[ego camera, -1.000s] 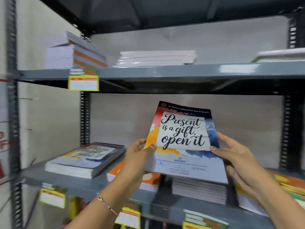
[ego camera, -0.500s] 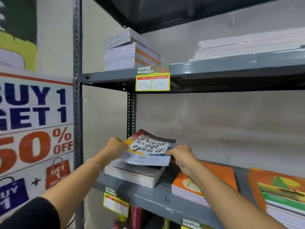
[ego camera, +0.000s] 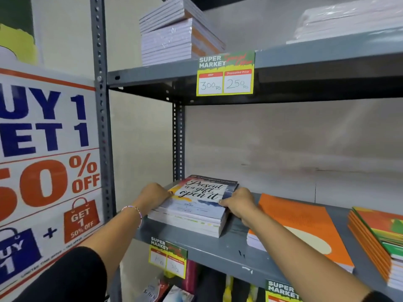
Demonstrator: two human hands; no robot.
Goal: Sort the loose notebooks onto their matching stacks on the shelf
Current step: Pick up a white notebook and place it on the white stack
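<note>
The "Present is a gift, open it" notebook (ego camera: 201,194) lies flat on top of its matching stack (ego camera: 187,222) at the left end of the grey middle shelf (ego camera: 220,249). My left hand (ego camera: 152,196) presses against the stack's left edge, fingers curled. On the stack's right edge rests my right hand (ego camera: 238,204), its thumb on the top cover. Both hands clasp the stack's sides.
An orange notebook stack (ego camera: 305,225) lies to the right, then an orange-and-green stack (ego camera: 379,238). White wrapped stacks (ego camera: 174,38) sit on the upper shelf above a price tag (ego camera: 225,74). A sale poster (ego camera: 48,162) hangs left of the rack's upright (ego camera: 102,127).
The notebook went from upright in both hands, leftward and down, to lying flat on its matching stack. My view swung left, bringing the sale poster in.
</note>
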